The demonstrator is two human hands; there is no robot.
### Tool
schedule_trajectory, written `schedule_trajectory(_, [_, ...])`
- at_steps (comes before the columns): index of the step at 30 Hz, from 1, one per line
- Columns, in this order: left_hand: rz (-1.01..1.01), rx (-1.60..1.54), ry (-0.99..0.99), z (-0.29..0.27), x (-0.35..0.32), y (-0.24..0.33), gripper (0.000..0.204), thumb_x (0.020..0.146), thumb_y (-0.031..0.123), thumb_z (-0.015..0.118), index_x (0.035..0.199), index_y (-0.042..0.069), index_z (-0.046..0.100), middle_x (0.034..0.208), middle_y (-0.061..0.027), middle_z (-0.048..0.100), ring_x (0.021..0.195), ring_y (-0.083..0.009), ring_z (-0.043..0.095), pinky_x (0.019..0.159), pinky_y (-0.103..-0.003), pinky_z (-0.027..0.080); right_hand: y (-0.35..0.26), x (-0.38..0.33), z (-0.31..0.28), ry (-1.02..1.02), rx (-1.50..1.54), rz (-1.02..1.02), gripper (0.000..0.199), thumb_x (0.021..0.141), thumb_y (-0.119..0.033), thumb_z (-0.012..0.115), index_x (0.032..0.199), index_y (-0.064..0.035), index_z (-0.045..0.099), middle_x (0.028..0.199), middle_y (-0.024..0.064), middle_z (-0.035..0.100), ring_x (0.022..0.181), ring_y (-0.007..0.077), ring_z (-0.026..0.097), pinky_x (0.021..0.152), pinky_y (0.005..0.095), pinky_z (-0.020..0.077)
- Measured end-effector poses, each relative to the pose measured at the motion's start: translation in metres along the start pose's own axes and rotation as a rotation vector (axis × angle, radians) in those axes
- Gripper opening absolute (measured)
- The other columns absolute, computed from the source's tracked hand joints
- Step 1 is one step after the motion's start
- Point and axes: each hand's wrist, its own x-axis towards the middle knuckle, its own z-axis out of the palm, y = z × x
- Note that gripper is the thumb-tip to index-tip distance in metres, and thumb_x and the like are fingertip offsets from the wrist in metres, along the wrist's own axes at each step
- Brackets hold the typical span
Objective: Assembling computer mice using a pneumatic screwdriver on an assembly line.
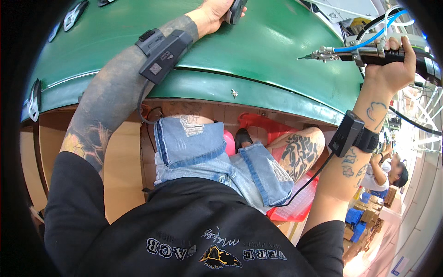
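Observation:
At the top edge, the fingers of my left hand (pixel 213 15) are closed round a dark, rounded casing (pixel 236 12); part of it lies beyond the picture. My right hand (pixel 392 69) grips a black power screwdriver (pixel 385 56) at the right. Its thin metal bit (pixel 304 57) points left over the green worktop (pixel 272 41), apart from the casing. A blue air hose (pixel 371 38) runs along the tool. Black and silver curved parts (pixel 74 16) lie at the upper left, and another such part (pixel 34 100) rests at the left edge.
A little cluster of small pale pieces (pixel 234 93) sits on the bench's front edge. Machinery with white tubes (pixel 350 9) stands at the upper right. Below the bench is a red plastic crate (pixel 295 203). A co-worker (pixel 380 173) and blue bins (pixel 355 217) are farther right.

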Motion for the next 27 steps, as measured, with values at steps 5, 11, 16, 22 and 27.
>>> schedule_trajectory(5, [0.013, 0.012, -0.016, 0.007, -0.002, 0.007, 0.021, 0.081, 0.026, 0.065, 0.091, 0.013, 0.052, 0.068, -0.002, 0.052, 0.055, -0.0139, 0.054, 0.047, -0.027, 0.045, 0.0, -0.007, 0.012, -0.006, 0.031, 0.032, 0.015, 0.082, -0.014, 0.056, 0.078, -0.0048, 0.045, 0.065, 0.0047, 0.046, 0.057, 0.0159, 0.045, 0.054, 0.0276, 0.0389])
schedule_trajectory(11, [-0.007, 0.026, -0.035, 0.009, -0.005, 0.011, 0.024, 0.081, 0.025, 0.065, 0.096, 0.011, 0.052, 0.07, -0.0018, 0.053, 0.056, -0.0133, 0.054, 0.049, -0.026, 0.046, -0.001, -0.007, 0.018, -0.005, 0.029, 0.017, 0.018, 0.083, -0.017, 0.057, 0.079, -0.0054, 0.044, 0.066, 0.0037, 0.045, 0.06, 0.0145, 0.044, 0.054, 0.0263, 0.0372])
schedule_trajectory(16, [-0.076, 0.206, 0.032, 0.004, -0.008, 0.002, 0.051, 0.081, 0.033, 0.066, 0.122, 0.007, 0.049, 0.094, -0.0044, 0.055, 0.074, -0.0125, 0.058, 0.067, -0.025, 0.051, -0.007, -0.008, 0.019, 0.042, -0.027, 0.012, 0.021, 0.084, -0.02, 0.058, 0.072, -0.0069, 0.045, 0.063, 0.003, 0.045, 0.057, 0.0132, 0.043, 0.054, 0.0253, 0.0364])
schedule_trajectory(22, [-0.091, 0.257, 0.023, 0.011, -0.018, 0.007, 0.054, 0.082, 0.034, 0.065, 0.125, 0.007, 0.048, 0.096, -0.0044, 0.055, 0.077, -0.0119, 0.057, 0.068, -0.025, 0.05, -0.003, -0.005, 0.012, 0.029, 0.0, 0.005, 0.018, 0.085, -0.02, 0.057, 0.082, -0.0058, 0.046, 0.062, 0.0017, 0.045, 0.056, 0.0117, 0.044, 0.055, 0.0253, 0.0367])
schedule_trajectory(27, [-0.105, 0.261, -0.002, 0.01, -0.018, 0.009, 0.056, 0.082, 0.035, 0.065, 0.127, 0.006, 0.047, 0.099, -0.0046, 0.054, 0.08, -0.0117, 0.056, 0.071, -0.025, 0.05, -0.003, -0.002, 0.006, 0.042, -0.015, 0.011, 0.017, 0.084, -0.02, 0.058, 0.084, -0.0065, 0.048, 0.062, 0.0015, 0.046, 0.056, 0.0116, 0.044, 0.055, 0.0251, 0.0371])
